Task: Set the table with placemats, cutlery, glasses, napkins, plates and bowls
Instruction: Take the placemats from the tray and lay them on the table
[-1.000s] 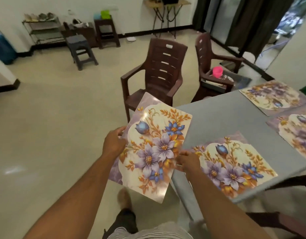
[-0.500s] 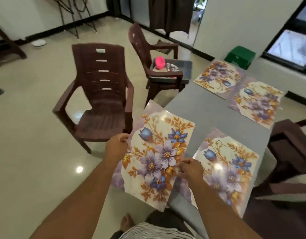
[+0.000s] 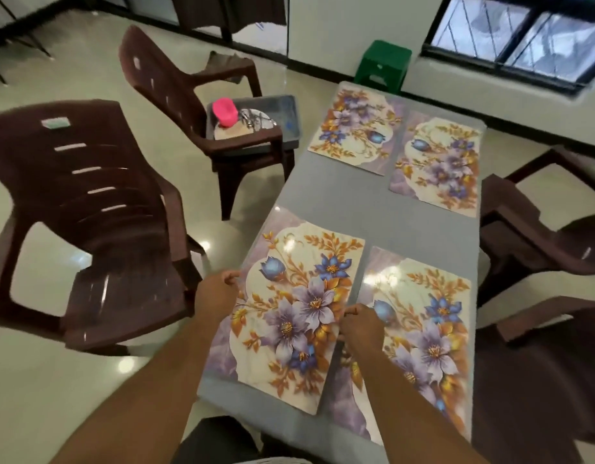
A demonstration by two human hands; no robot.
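- Where the grey table [image 3: 420, 226] ends nearest the camera, both hands hold one floral placemat [image 3: 296, 316] by its long edges, the mat lying on or just above the table's near left part
- The left hand [image 3: 217, 293] grips the mat's left edge, its fingers curled round that edge
- The right hand [image 3: 361, 324] pinches the mat's right edge, fingers bent together on it, where that edge meets the neighbouring mat
- A second placemat [image 3: 423, 336] lies flat just to the right, its left edge touching or slightly under the held one; which, I cannot tell
- Further along the table, two more placemats lie side by side at the far end: the far left placemat [image 3: 354, 128] and the far right placemat [image 3: 440, 162], edges almost touching
- Left of the table stands a brown chair [image 3: 98, 216], turned away from it
- Beyond it another brown chair [image 3: 169, 85] carries a grey tray [image 3: 289, 112] on its seat, with a pink cup [image 3: 225, 112] and cutlery [image 3: 256, 117] in it
- A green stool [image 3: 383, 65] stands past the far end, under the window [image 3: 524, 31]
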